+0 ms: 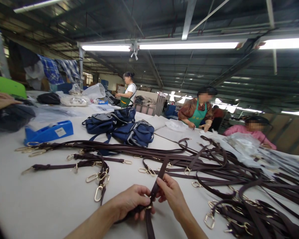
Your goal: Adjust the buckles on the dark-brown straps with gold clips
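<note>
Strap [161, 171] looks dark brown, narrow and flat.

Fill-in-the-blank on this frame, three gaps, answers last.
The left hand and right hand are holding a strap coloured dark ____.
The tape dispenser is coloured ____.
From the wearer's viewpoint, the navy bags lie to the ____ of that dispenser.

Missing words: brown; blue; right.
</note>
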A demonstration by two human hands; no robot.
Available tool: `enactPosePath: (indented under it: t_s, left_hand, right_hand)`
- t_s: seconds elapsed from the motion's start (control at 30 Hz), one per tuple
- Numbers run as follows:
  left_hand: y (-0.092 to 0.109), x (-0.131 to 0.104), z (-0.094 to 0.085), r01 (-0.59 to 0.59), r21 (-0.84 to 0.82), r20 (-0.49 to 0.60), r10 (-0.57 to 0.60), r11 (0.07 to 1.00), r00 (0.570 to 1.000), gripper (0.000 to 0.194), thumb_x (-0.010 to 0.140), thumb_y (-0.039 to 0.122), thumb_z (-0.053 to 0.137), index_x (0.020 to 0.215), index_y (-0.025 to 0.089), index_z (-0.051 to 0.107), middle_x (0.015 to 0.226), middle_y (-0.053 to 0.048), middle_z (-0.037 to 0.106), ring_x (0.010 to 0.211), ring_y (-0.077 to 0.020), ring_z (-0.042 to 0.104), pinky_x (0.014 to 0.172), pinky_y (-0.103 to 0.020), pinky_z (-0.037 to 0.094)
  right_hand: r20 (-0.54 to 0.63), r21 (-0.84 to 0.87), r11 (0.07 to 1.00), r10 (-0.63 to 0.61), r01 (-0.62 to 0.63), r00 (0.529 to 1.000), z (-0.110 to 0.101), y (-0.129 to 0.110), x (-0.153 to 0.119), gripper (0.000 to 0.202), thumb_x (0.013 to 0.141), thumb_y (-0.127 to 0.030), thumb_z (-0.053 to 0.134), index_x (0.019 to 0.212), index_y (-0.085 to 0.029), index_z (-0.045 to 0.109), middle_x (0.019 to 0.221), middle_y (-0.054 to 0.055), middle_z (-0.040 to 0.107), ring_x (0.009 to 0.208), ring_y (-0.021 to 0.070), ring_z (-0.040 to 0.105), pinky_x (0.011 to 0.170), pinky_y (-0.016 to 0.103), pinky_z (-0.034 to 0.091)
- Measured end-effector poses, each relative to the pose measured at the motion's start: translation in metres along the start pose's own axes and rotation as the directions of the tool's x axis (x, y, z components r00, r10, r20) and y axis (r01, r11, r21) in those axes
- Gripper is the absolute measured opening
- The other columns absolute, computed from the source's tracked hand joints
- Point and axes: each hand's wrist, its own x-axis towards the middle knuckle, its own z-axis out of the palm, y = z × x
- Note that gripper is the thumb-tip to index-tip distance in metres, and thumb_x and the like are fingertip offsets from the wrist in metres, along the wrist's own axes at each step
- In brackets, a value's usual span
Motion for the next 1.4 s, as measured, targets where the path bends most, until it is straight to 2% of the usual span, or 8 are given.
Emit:
enactPosePath:
  t_s: [0.3,0.63,0.8,0.87,1.13,1.23,1.33,1.4]
  left_hand:
    - [-0.002,0.002,-0.004,-0.012,-0.008,-0.052,0.011,1.000,0.999,0.029,0.054,0.024,0.059,0.082,0.015,0.056,0.072,-0.004,0.069,0.038,-0.0033,0.045,0.034,-0.014,0.028]
    - [0.001,0.000,-0.003,-0.025,0.009,-0.094,0.025,1.000,0.995,0.025,0.057,0.022,0.061,0.080,0.014,0.058,0.073,-0.004,0.070,0.036,-0.0036,0.046,0.033,-0.016,0.024]
    - [0.006,-0.003,-0.003,-0.030,-0.048,-0.087,0.026,0.998,0.996,0.028,0.056,0.022,0.065,0.082,0.014,0.059,0.073,-0.004,0.069,0.036,-0.0030,0.044,0.033,-0.017,0.020]
    - [0.008,-0.004,-0.003,-0.054,-0.056,-0.091,0.049,0.997,0.995,0.028,0.055,0.022,0.063,0.081,0.014,0.059,0.075,-0.003,0.068,0.036,-0.0025,0.043,0.033,-0.018,0.019]
    - [0.005,0.002,0.005,-0.191,-0.108,-0.283,0.154,0.976,0.947,0.031,0.051,0.028,0.060,0.080,0.016,0.054,0.061,0.003,0.060,0.037,-0.0034,0.041,0.033,-0.018,0.017]
    - [0.001,0.007,0.007,-0.247,-0.075,-0.357,0.206,0.966,0.911,0.029,0.053,0.032,0.055,0.078,0.017,0.053,0.046,0.007,0.050,0.034,-0.0052,0.037,0.033,-0.019,0.017]
    - [-0.002,0.011,0.008,-0.284,-0.082,-0.375,0.234,0.955,0.897,0.029,0.055,0.035,0.054,0.078,0.017,0.055,0.041,0.008,0.045,0.034,-0.0057,0.035,0.035,-0.019,0.017]
    - [-0.002,0.011,0.006,-0.309,-0.107,-0.373,0.250,0.945,0.894,0.031,0.054,0.033,0.054,0.079,0.016,0.057,0.042,0.007,0.046,0.037,-0.0062,0.037,0.037,-0.019,0.019]
  right_hand:
    - [-0.003,0.003,1.000,0.017,-0.017,1.000,0.010,0.000,-0.004,0.051,0.067,-0.064,0.067,0.080,-0.019,0.049,0.056,-0.003,0.064,0.045,0.0120,0.061,0.039,0.017,0.046]
    - [-0.013,-0.158,0.979,-0.135,0.131,0.991,0.013,0.007,-0.008,0.042,0.080,-0.062,0.057,0.083,-0.021,0.051,0.062,-0.001,0.065,0.051,0.0145,0.062,0.046,0.022,0.049]
    - [-0.026,-0.330,0.903,-0.301,0.276,0.953,0.017,0.004,-0.014,0.033,0.088,-0.054,0.051,0.080,-0.022,0.053,0.060,-0.003,0.061,0.052,0.0142,0.057,0.050,0.024,0.047]
    - [-0.053,-0.329,0.902,-0.312,0.278,0.949,0.017,0.003,-0.015,0.033,0.087,-0.054,0.051,0.080,-0.022,0.054,0.061,-0.002,0.062,0.053,0.0152,0.058,0.051,0.025,0.048]
    - [-0.176,-0.217,0.946,-0.281,0.241,0.943,0.018,0.010,-0.015,0.038,0.084,-0.057,0.056,0.088,-0.020,0.058,0.074,0.005,0.071,0.064,0.0219,0.069,0.057,0.030,0.059]
    - [-0.183,-0.343,0.875,-0.420,0.342,0.889,0.020,0.019,-0.016,0.033,0.087,-0.051,0.054,0.085,-0.019,0.060,0.067,0.004,0.069,0.059,0.0199,0.068,0.053,0.027,0.058]
    - [0.005,-0.551,0.638,-0.643,0.539,0.766,0.025,0.025,-0.022,0.023,0.093,-0.037,0.050,0.082,-0.020,0.061,0.061,0.000,0.064,0.051,0.0145,0.063,0.051,0.021,0.053]
    - [0.165,-0.600,0.458,-0.732,0.656,0.661,0.027,0.025,-0.025,0.017,0.093,-0.025,0.047,0.096,-0.020,0.063,0.067,0.000,0.067,0.055,0.0130,0.065,0.054,0.019,0.052]
